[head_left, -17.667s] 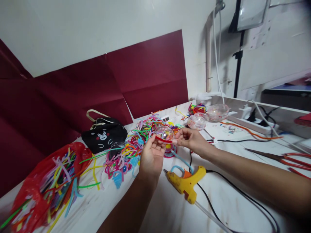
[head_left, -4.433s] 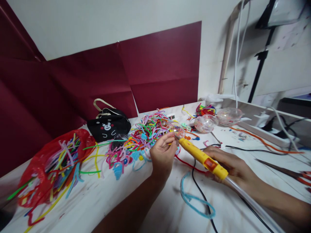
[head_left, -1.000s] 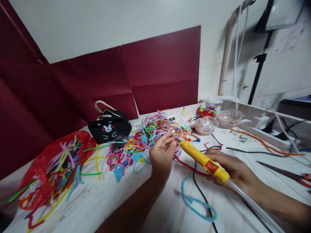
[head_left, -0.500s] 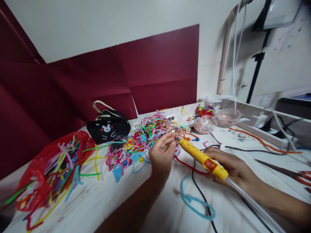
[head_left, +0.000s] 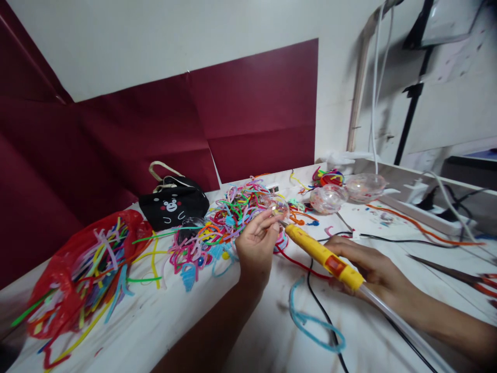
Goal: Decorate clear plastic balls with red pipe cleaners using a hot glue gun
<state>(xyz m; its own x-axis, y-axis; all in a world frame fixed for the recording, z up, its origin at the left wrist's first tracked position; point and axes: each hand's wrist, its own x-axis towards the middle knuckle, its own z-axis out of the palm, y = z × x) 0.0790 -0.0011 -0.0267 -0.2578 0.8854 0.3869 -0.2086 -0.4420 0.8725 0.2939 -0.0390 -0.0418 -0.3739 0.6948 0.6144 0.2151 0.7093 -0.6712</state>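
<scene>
My left hand [head_left: 257, 243] pinches a clear, rounded plastic piece [head_left: 280, 208] at the middle, in front of the heap of pipe cleaners. In my right hand [head_left: 367, 267] is a yellow glue gun [head_left: 324, 255] with a clear glue stick running out of its back end. Its metal tip points up and left, close to my left fingertips and the clear piece; whether it touches cannot be made out. A blue pipe cleaner loop [head_left: 314, 324] lies on the white table [head_left: 267, 342] below the gun.
A red bag [head_left: 62, 285] of pipe cleaners lies at the left, with a black pouch [head_left: 174, 207] behind it. Clear rounded pieces [head_left: 329, 199], a power strip [head_left: 430, 211], black cables and scissors [head_left: 458, 275] are at the right.
My left hand has shifted slightly left with the clear piece. The glue gun has moved only very slightly.
</scene>
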